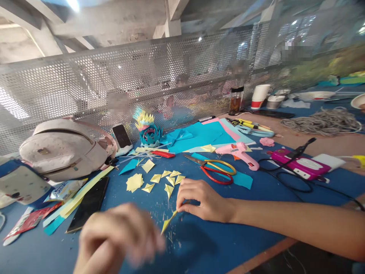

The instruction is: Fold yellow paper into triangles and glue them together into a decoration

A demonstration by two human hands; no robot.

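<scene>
Between the fingertips of my right hand (201, 199) is a small folded yellow paper piece (169, 222), its pointed end tilted down toward the blue table. My left hand (119, 236) hovers just left of it, smeared by motion, and its fingers are too blurred to read. Beyond my hands lie several folded yellow paper triangles (155, 178) and a stack of yellow paper squares (134, 182). Red and yellow-handled scissors (218, 171) rest past my right hand. At the back stands a folded-paper model (149, 133) in blue, yellow and pink.
A pink glue gun (239, 152) and a magenta power strip (299, 163) with black cable lie right. Blue paper sheets (199, 137) and a red cutter (163, 154) are farther back. On the left are a backpack (65, 146), a dark phone (89, 205) and paper strips (76, 198).
</scene>
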